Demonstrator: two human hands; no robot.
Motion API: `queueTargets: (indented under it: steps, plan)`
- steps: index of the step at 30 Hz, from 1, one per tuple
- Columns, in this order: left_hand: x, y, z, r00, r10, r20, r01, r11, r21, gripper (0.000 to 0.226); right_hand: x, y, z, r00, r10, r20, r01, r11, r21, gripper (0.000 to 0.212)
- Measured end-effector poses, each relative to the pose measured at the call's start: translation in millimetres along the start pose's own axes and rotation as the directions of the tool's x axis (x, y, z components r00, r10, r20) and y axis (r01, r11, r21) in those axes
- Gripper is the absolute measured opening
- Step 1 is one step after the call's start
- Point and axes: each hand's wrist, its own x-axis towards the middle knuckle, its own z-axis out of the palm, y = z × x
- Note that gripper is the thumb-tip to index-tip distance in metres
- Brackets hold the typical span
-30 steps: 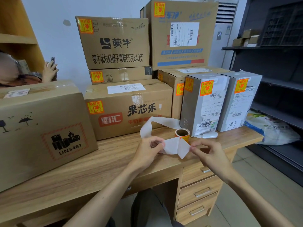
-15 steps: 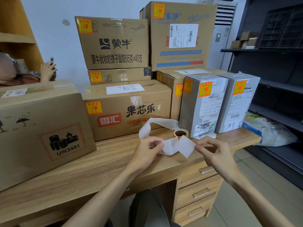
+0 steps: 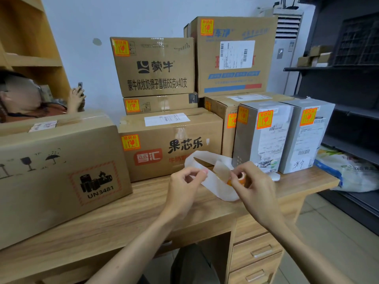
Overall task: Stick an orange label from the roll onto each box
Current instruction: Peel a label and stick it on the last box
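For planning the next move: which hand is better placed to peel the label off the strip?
Probably the right hand: its fingers are at the lifted label flap beside the roll, while the left hand pinches the white backing strip, holding it steady.

Scene is evenly lit w/ soft light; only faint shadows are cast. Edges are bowed by wide-angle lens; shelving [image 3: 338, 69] at rt is left dim.

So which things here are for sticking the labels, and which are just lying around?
For the job: small orange label roll; white paper backing strip, pinched by left hand and right hand; big brown cardboard box marked UN3481, no orange label showing.
Lying about: white plastic sack; white air conditioner; wooden desk drawers.
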Motion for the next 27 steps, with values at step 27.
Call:
queueTargets:
  steps: [27]
  plan:
    - [-24.5,36.8,-135.5,0.984,-0.045,-0.171,0.075,0.982,0.172,0.01,27.3,-92.3,83.1,0.964,0.038,0.263,-0.162,0.869,0.467,0.011]
